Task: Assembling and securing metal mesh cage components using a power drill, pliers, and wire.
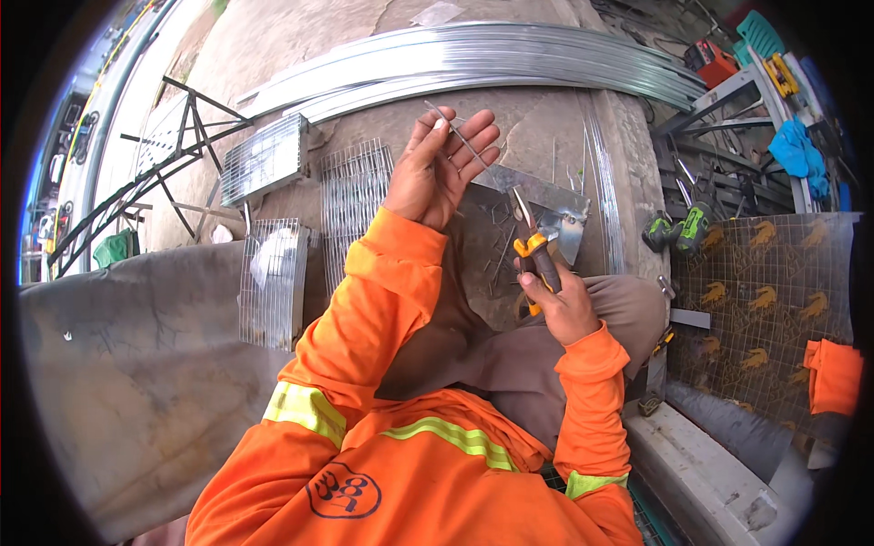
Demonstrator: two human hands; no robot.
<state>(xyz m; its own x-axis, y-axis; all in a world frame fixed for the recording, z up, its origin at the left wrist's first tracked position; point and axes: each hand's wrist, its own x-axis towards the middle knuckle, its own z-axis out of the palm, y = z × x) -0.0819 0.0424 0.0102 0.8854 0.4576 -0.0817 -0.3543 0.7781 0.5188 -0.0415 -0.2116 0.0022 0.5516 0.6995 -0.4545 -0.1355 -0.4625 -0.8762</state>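
Observation:
My left hand (pixel 428 177) is raised in front of me, palm up, its thumb against a thin grey metal rod (pixel 467 146). The rod lies slantwise across the fingers, which are partly curled. Lower and to the right, my right hand (pixel 569 305) is wrapped around the yellow-and-black handles of a pair of pliers (pixel 537 247). Their jaws point up and away from me, apart from the rod. Beneath the hands, thin rod pieces (pixel 499 241) lie on the ground beside a bent sheet-metal piece (pixel 569 232).
Wire-mesh box frames (pixel 271 282) and a mesh panel (pixel 350 191) stand at left. Long shiny metal profiles (pixel 455 56) stretch across the far side. Green-and-black power tools (pixel 694 226) lie at right, near a metal rack with a blue cloth (pixel 798 155). Dark sheeting (pixel 137 391) covers the near left.

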